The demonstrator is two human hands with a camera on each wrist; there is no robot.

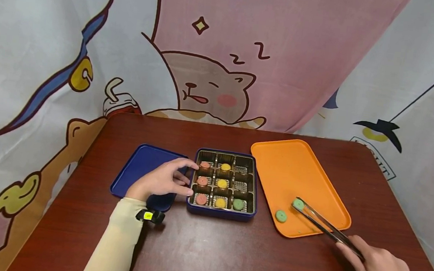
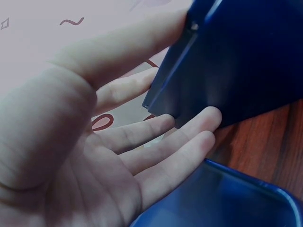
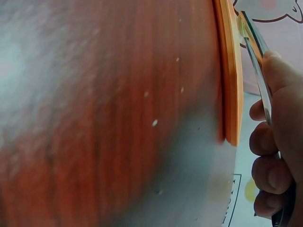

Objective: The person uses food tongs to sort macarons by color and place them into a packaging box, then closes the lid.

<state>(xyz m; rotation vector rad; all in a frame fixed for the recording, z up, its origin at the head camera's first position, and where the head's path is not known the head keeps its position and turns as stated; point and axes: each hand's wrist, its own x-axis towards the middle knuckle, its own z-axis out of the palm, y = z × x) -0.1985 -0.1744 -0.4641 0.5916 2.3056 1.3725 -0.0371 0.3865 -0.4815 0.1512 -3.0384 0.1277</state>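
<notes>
R hand (image 1: pixel 382 267): fingers clenched round long silver metal tongs (image 1: pixel 329 230), tips pinching a small round green disc (image 1: pixel 298 204) at the orange rectangular tray (image 1: pixel 296 169); can't tell if it's clear of the surface. 2nd round green disc (image 1: pixel 281 216) lies on tray nr its near-L corner. L hand (image 1: pixel 162 179): fingers released, spread, thumb + index at L side of the square blue tin (image 1: pixel 220 213) w/ shiny gold-brown 9-slot insert (image 1: pixel 240 185). Slots: 3 pink discs (image 1: pixel 203 181) L col., 3 yellow discs (image 1: pixel 222 183) mid col., 1 green disc (image 1: pixel 238 204) nearest R slot. Shallow blue lid-like panel (image 1: pixel 143 163) partly under L hand, on dark reddish-brown worktop (image 1: pixel 206 248).
</notes>
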